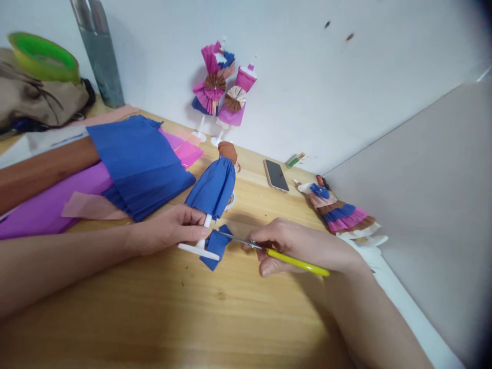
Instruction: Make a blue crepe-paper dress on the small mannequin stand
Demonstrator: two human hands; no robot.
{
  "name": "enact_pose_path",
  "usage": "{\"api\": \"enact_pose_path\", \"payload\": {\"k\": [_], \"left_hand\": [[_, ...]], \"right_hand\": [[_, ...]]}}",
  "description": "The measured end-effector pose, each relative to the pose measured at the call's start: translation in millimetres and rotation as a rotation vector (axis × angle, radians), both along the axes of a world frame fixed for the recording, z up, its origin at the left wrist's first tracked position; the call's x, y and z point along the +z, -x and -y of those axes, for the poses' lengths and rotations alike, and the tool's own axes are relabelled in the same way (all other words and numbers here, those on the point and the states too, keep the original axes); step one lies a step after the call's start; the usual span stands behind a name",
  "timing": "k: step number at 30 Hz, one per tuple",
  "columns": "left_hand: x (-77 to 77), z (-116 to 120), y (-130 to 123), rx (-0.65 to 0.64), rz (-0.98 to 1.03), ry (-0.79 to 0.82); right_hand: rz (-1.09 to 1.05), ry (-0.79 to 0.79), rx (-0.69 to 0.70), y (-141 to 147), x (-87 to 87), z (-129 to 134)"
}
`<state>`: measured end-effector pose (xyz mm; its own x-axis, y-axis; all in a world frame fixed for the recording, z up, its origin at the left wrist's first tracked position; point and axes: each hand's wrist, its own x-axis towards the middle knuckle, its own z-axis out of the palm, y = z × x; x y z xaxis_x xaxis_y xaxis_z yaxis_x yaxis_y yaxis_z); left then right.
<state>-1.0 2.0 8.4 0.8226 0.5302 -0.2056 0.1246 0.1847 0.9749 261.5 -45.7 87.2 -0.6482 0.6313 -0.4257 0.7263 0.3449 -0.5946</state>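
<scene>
My left hand (172, 230) pinches the white stand (200, 248) of a small dress form. The form wears a brown top (227, 151) and a gathered blue skirt (214, 185), and it leans away from me. Scissors with yellow handles (298, 262) are in my right hand (284, 246), whose fingers wrap around them near the pivot. The blades point left, and their tip is over blue paper scraps (218, 248) beside the stand's base. Part of a roll of tape (231, 201) shows behind the skirt.
Blue paper (142, 164) lies at left over brown, purple and peach sheets. Two dressed forms (213, 84) (236, 97) stand by the wall. A phone (275, 175) lies behind my right hand. Another layered dress form (344, 212) lies at right. A bottle (100, 61) and green bowl (44, 56) are back left.
</scene>
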Motion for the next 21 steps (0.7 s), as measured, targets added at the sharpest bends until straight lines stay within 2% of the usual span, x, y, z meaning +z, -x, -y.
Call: {"api": "enact_pose_path", "payload": {"k": [10,21], "left_hand": [[-0.2,2.4,1.9,-0.029,-0.053,-0.035],[0.3,2.8,1.0,-0.031,-0.076,-0.059]], "right_hand": [[-0.053,0.033,0.065,1.1,-0.7,0.1],[-0.152,0.044,0.076,3.9,-4.5,2.0]]}}
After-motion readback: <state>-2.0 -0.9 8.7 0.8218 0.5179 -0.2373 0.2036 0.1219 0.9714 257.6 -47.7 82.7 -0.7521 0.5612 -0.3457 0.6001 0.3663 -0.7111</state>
